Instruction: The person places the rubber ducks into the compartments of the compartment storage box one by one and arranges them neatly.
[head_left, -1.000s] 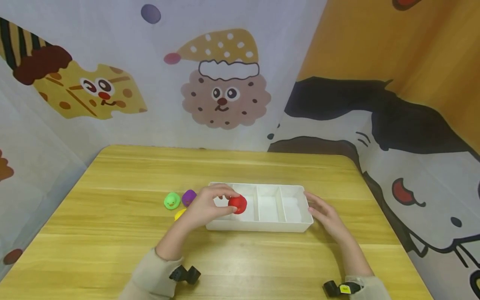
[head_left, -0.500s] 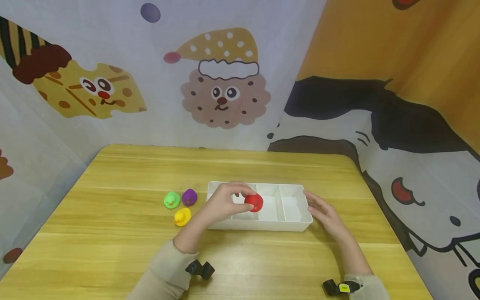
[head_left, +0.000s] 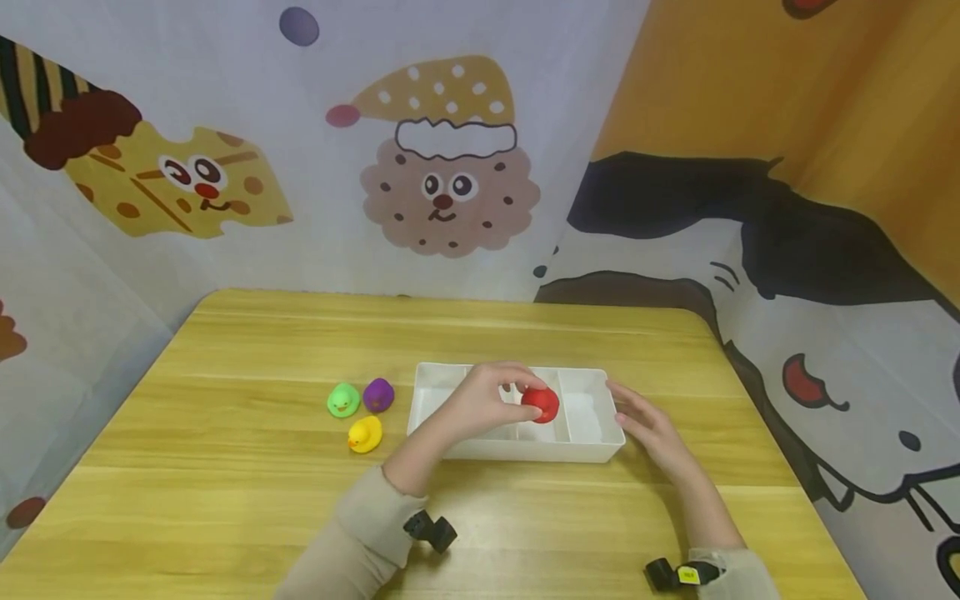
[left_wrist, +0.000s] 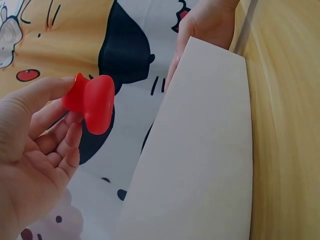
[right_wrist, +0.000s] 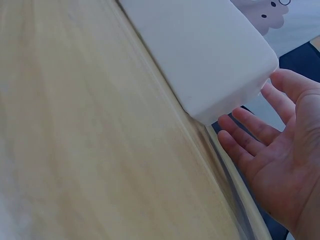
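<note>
My left hand (head_left: 483,404) pinches a red rubber duck (head_left: 543,405) between thumb and fingers. In the left wrist view the red duck (left_wrist: 97,102) hangs above the rim level, beside the box's long wall. Below it in the head view stands a white divided box (head_left: 510,452); the duck overlaps its third compartment from the left. My right hand (head_left: 654,429) rests its fingertips at the box's right end. Seen from the right wrist, the fingers (right_wrist: 255,122) are loosely bent against the end wall of the white box (right_wrist: 210,55).
Left of the box, a green duck (head_left: 343,401), a purple duck (head_left: 378,395) and a yellow duck (head_left: 365,435) sit close together on the wooden table (head_left: 247,483). A printed cartoon curtain (head_left: 315,250) hangs behind the table.
My left hand has carried the red duck rightward over the box, from the second compartment to the third. The yellow duck has come into full view. My right hand has stayed put.
</note>
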